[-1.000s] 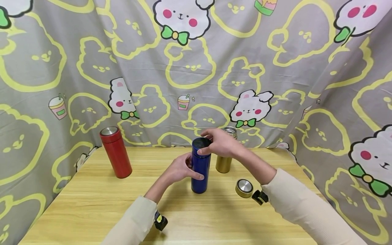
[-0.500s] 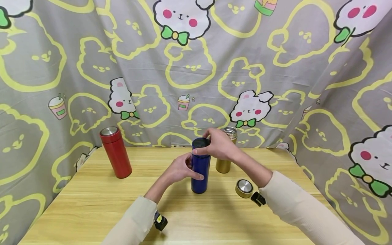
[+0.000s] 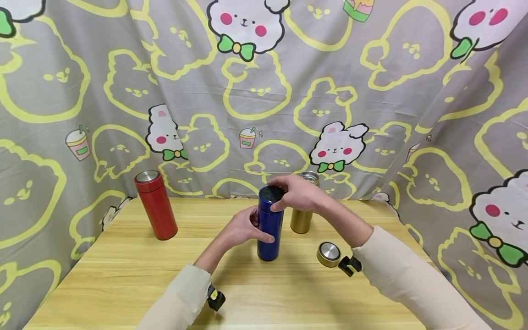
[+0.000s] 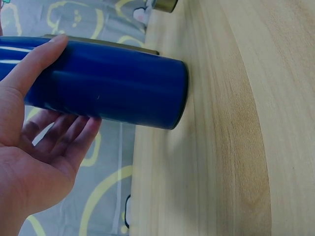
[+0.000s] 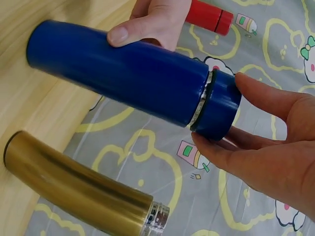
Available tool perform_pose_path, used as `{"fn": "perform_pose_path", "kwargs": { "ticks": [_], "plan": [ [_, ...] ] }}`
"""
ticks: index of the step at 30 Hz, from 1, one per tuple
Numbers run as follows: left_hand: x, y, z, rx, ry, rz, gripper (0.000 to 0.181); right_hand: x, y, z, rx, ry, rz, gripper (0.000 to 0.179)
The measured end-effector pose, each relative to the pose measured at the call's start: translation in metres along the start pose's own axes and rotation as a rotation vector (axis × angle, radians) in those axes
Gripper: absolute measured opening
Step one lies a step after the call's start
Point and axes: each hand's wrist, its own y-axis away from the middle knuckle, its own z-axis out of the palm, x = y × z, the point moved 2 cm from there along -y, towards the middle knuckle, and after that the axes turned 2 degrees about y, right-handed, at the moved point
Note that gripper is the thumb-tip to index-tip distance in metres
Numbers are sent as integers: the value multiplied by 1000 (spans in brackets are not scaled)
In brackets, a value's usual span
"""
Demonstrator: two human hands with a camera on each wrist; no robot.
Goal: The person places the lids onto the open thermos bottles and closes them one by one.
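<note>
A blue thermos bottle (image 3: pixel 269 233) stands upright on the wooden table in the middle of the head view. My left hand (image 3: pixel 243 226) grips its body from the left, thumb across the front, as the left wrist view also shows. Around the blue lid (image 5: pixel 224 105) curl the thumb and fingers of my right hand (image 3: pixel 300 194). A thin silvery band shows between lid and body in the right wrist view. Behind the right hand stands a gold thermos bottle (image 3: pixel 302 222) with its steel neck bare. Its gold lid (image 3: pixel 329 254) lies on the table nearer to me.
A red thermos bottle (image 3: pixel 157 208) with its lid on stands at the left of the wooden table (image 3: pixel 123 279). A grey patterned curtain (image 3: pixel 264 105) hangs right behind the table's far edge and along both sides.
The right hand turned about the blue lid, swinging one way and then back. The left hand and the bottle body stayed in place.
</note>
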Motion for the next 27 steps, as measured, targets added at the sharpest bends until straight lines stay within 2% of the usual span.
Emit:
{"fn": "perform_pose_path", "kwargs": {
  "ticks": [7, 13, 18, 23, 27],
  "plan": [
    [1, 0, 0, 1, -12, 5, 70, 1, 0, 2, 74, 69, 10, 64],
    [0, 0, -1, 18, -29, 0, 68, 2, -2, 8, 191, 175, 59, 72],
    [0, 1, -1, 21, -28, 9, 68, 5, -1, 12, 242, 198, 66, 74],
    [2, 0, 0, 12, -27, 18, 67, 5, 0, 13, 252, 188, 65, 73],
    [2, 0, 0, 5, -26, 18, 67, 5, 1, 12, 191, 171, 82, 80]
  ]
}}
